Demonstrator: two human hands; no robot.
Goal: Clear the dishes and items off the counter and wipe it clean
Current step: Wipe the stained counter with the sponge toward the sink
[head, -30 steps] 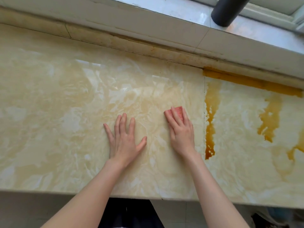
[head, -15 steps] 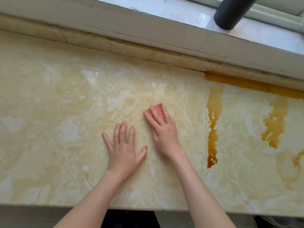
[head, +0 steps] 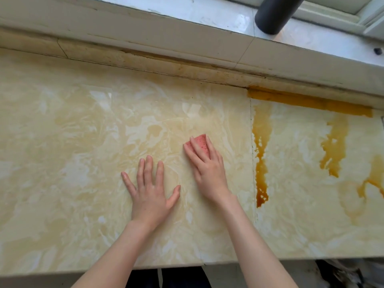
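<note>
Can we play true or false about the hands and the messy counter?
1. The right hand presses a pink sponge on the counter. True.
2. The left hand holds a cup. False: it lies flat on the counter, holding nothing.
3. Orange-brown stains lie right of the sponge. True.
4. The sponge touches the stains. False: it sits apart, left of them.
5. A dark cylinder stands on the ledge behind the counter. True.
</note>
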